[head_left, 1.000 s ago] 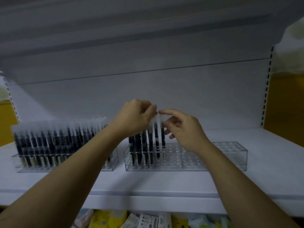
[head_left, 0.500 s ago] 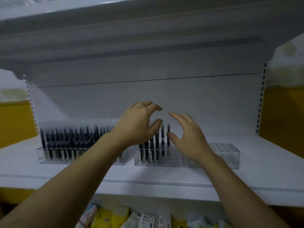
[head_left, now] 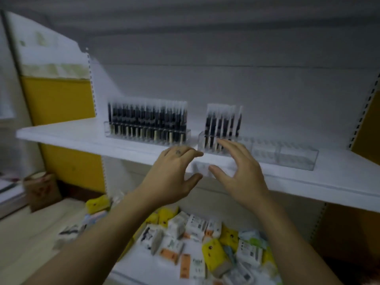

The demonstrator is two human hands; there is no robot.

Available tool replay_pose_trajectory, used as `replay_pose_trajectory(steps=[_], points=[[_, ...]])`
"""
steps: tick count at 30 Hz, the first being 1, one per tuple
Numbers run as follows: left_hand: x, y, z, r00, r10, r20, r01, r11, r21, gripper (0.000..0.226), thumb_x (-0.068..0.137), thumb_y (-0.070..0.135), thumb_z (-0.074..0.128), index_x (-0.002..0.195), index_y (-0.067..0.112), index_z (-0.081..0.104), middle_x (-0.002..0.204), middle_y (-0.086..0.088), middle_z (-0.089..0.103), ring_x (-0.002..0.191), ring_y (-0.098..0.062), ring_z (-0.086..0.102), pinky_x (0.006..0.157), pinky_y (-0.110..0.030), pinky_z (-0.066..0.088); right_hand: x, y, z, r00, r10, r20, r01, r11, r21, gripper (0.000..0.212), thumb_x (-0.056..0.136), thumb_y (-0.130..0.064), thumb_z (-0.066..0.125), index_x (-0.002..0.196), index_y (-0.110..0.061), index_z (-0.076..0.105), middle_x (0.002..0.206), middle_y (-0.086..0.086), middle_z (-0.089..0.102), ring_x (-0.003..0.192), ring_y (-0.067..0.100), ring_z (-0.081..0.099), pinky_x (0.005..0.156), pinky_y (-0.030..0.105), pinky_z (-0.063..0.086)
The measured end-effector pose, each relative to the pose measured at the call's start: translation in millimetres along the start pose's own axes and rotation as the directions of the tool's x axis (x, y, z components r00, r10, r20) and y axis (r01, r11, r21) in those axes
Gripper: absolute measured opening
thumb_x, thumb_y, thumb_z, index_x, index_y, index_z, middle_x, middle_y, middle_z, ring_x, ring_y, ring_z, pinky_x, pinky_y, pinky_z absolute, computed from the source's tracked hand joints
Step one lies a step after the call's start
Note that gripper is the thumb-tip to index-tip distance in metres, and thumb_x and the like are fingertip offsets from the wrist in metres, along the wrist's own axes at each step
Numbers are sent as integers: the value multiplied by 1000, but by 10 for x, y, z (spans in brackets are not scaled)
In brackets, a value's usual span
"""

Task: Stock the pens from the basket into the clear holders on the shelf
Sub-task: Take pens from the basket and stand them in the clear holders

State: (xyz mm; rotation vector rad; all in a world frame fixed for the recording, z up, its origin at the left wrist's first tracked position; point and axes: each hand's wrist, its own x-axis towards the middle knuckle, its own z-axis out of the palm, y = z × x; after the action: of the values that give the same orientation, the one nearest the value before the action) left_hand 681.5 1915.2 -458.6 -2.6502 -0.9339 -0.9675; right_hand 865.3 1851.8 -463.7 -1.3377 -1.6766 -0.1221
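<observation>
From my feed, both arms come up from the bottom of the head view and meet in front of the shelf edge. My left hand shows its back to the camera, with the fingers spread and loosely curved and the thumb stuck out low to the right. It grips nothing. My right hand sits just beside it, also spread. Its thumb points left toward the other thumb, and its fingers reach up across the front of the right clear holder. I cannot tell whether those fingertips touch the plastic or only overlap it in view. This hand holds nothing either.

The pens are all on the shelf, standing upright in the two holders. Their long axes are vertical, with pale caps up and dark barrels down in the holes.

The left clear holder carries a dense row of pens from end to end. The right clear holder lies just beside it, with its long side running along the shelf. Its cluster of pens fills only the left end, and one pen stands slightly apart at the right of the group.

Below the hands, a lower shelf holds a loose heap of small packets in white, yellow and orange. A brown paper bag stands to the far left. The whole picture is motion-blurred.
</observation>
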Motion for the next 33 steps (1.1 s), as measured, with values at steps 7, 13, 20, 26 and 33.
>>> replay_pose_trajectory(steps=[7,13,20,26,33], points=[[-982,16,380,965,-201,167,198,980,39,55,90,51,54,136,23,48,132,1,55,120,-22,50,99,-35,36,-869,181,645,971,108,211,-98,993,-58,65,87,-43,65,145,-30,38,147,-7,39,134,14,37,110,33,34],[-1708,-5,1023,867,-302,396,311,949,45,72,85,64,38,143,20,41,147,0,42,138,-22,33,113,-41,26,-1791,617,1238,789,361,496,-334,931,-146,72,86,-47,66,147,-32,33,153,-7,31,142,16,26,114,33,25],[-2392,36,1890,634,-387,670,480,876,51,78,92,61,44,153,21,18,160,2,15,149,-16,4,119,-48,8,-2534,978,1760,508,535,675,-482,826,-292,79,86,-50,64,151,-31,24,159,1,21,145,24,20,115,44,26],[-3043,-6,2495,471,-561,681,781,624,-26,65,91,47,54,146,16,36,148,-9,42,137,-26,36,112,-40,32,-2831,1243,2145,320,578,750,-440,792,-423,78,89,-50,61,152,-23,24,155,6,27,140,28,29,112,41,32],[-3260,-109,3027,225,-483,846,888,459,26,55,91,34,60,139,14,43,133,-12,53,114,-29,55,97,-41,47,-3226,1489,2559,73,625,777,-509,694,-510,50,83,-36,66,129,-21,50,105,-1,56,93,14,56,79,28,46]])
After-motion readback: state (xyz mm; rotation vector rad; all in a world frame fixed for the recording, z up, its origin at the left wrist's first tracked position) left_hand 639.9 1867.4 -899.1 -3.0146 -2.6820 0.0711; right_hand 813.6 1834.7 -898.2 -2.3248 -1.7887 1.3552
